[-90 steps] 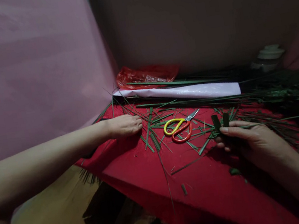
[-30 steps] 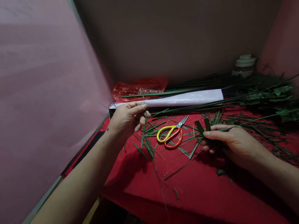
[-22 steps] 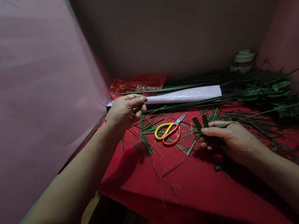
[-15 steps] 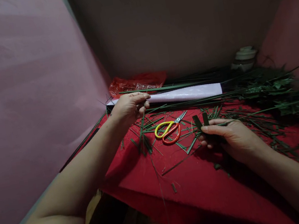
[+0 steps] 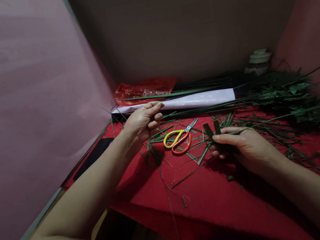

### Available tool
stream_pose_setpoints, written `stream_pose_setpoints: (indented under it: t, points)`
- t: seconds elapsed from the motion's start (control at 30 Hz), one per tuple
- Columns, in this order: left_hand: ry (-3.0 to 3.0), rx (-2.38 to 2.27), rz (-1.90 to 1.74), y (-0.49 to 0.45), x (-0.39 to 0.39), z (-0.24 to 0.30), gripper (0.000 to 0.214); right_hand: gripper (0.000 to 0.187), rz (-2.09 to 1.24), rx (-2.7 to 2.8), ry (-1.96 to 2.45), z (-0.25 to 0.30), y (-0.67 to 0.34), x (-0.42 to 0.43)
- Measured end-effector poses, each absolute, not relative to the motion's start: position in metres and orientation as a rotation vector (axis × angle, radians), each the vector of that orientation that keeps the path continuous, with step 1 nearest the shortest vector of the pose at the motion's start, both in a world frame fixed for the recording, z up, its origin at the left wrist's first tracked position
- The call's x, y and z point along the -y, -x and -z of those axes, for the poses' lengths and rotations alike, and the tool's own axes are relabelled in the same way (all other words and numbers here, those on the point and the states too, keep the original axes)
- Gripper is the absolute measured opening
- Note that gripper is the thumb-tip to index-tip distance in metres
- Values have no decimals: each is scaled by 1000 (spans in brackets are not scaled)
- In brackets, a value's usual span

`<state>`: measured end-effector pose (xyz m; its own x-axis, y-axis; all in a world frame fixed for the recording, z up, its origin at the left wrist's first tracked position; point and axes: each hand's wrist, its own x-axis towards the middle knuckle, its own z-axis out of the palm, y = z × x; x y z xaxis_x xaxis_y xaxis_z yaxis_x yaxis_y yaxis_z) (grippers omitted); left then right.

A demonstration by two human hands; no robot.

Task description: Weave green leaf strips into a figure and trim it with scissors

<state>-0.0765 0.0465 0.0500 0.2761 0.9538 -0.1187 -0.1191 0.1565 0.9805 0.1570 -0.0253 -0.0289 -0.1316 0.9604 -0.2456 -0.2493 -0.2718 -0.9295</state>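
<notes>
Through the head camera I have two bare hands over one table covered in red cloth. The left hand is raised, its thumb and forefinger tips meeting in a pinch and its other fingers curled; I cannot tell whether anything fine sits between them. The right hand grasps the dark green, flat, blunt-ended leaf strips between thumb and fingers, to the right of the scissors. I count two ends standing up side by side, but cannot tell whether they belong to one folded strip. One long, thin green blade runs from this hand toward the right.

Between the hands lies one pair of metal scissors with one yellow and one red handle loop, touched by neither hand. Around it I see narrow green leaf cuttings, too many to count. On the far side are one pale lilac, long, flat plastic packet and one crumpled red plastic bag. At far right, one white-lidded jar stands behind one dark green leafy heap.
</notes>
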Motion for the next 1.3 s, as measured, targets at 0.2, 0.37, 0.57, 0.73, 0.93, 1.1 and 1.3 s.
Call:
stream_pose_setpoints:
  t: [0.2, 0.37, 0.57, 0.73, 0.93, 1.1, 1.3]
  points:
    - [-1462, -1037, -957, 65, -35, -52, 11, 21, -1595, 900, 1100, 28, -157, 25]
    - [-1935, -1187, -772, 52, -23, -69, 8, 19, -1575, 876, 987, 24, -156, 25]
    - [-2319, -1122, -777, 26, -11, -61, 8, 16, -1579, 771, 986, 12, -152, 23]
    - [-2359, -1124, -692, 6, -15, -35, 16, 12, -1574, 754, 1007, 8, -154, 19]
    - [-2250, -1136, -594, 2, -26, -16, 21, 16, -1586, 694, 1007, 18, -155, 15]
    - [-2206, -1141, -507, 2, -26, -12, 22, 19, -1594, 712, 1027, 24, -156, 13]
    - [-2265, -1160, -535, 0, -22, -11, 23, 18, -1594, 762, 1000, 30, -162, 12]
